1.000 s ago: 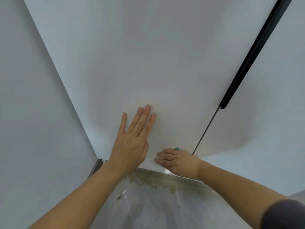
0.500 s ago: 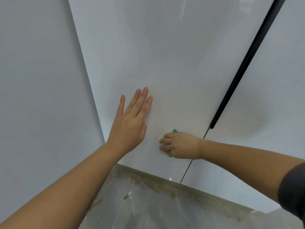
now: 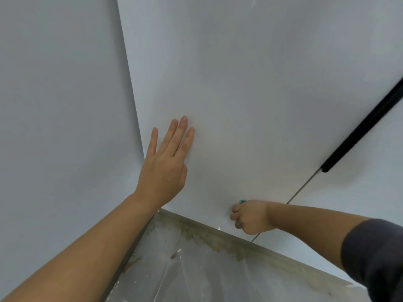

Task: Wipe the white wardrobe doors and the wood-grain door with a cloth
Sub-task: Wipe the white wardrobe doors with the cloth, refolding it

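A teal cloth point(image 3: 242, 201) is held bunched in the right hand point(image 3: 250, 216), whose fingers are curled round it so that only a small tip is seen above the knuckles. The fist is pressed against the white wardrobe door point(image 3: 239, 94) close to its lower right corner, just above the plinth point(image 3: 196, 226) and just beside the seam point(image 3: 303, 188) that parts this door from the neighbouring door point(image 3: 370, 203). The left hand point(image 3: 165, 168) is laid flat on the same door near its lower left edge, fingers straight and nothing held in it; it is judged to serve as a brace. The two hands are set well apart along the bottom of the panel. The door's long axis runs upward from the cloth, and nearly all of its surface lies above and to the left of the fist. The coming stroke is therefore judged to call for a sweep upward or leftward by the right hand, which is the nearer one to the seam and to the black handle point(image 3: 362, 129) above it. The wood-grain door is not seen in this view, so that part of the task is taken as not yet done. A stained floor point(image 3: 196, 269) is seen below the plinth.
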`<control>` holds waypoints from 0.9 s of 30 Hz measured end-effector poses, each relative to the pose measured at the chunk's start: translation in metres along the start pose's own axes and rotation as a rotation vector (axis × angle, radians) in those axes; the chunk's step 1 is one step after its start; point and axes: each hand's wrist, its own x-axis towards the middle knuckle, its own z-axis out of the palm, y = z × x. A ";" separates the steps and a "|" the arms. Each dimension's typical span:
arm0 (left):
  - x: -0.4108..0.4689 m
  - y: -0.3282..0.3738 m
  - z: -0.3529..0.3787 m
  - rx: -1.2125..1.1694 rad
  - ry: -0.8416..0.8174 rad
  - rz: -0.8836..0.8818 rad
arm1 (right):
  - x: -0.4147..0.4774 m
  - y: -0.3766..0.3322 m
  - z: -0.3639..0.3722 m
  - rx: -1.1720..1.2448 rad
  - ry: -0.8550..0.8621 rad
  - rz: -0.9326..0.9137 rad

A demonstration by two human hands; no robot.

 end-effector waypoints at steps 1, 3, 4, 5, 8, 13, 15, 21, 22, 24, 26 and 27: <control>-0.007 -0.007 0.005 0.007 -0.014 -0.018 | 0.014 0.002 0.001 0.001 0.008 0.002; -0.018 -0.016 0.012 0.011 -0.031 -0.048 | 0.043 0.004 0.003 -0.004 0.028 0.016; -0.023 -0.020 0.017 0.011 -0.040 -0.073 | 0.062 0.006 0.004 -0.009 0.047 0.032; -0.028 -0.024 0.022 0.009 -0.044 -0.099 | 0.079 0.009 0.004 -0.010 0.066 0.052; -0.038 -0.032 0.032 -0.009 -0.050 -0.142 | 0.123 0.022 -0.011 -0.026 0.136 0.140; -0.043 -0.044 0.038 -0.056 -0.066 -0.208 | 0.198 0.060 -0.047 0.041 0.259 0.281; -0.040 -0.046 0.035 -0.060 -0.077 -0.214 | 0.206 0.060 -0.044 0.077 0.230 0.254; -0.020 -0.037 0.016 -0.083 -0.023 -0.177 | 0.136 0.003 -0.005 0.098 -0.016 0.166; -0.015 -0.034 0.012 -0.090 -0.014 -0.166 | 0.120 -0.001 -0.002 0.081 -0.036 0.156; -0.003 -0.025 0.001 -0.098 -0.009 -0.141 | 0.089 0.004 -0.010 0.042 -0.023 0.134; 0.012 -0.018 -0.016 -0.124 0.004 -0.117 | 0.060 0.022 -0.034 -0.015 0.034 0.149; 0.025 -0.016 -0.029 -0.143 0.019 -0.102 | 0.043 0.036 -0.049 -0.032 0.078 0.153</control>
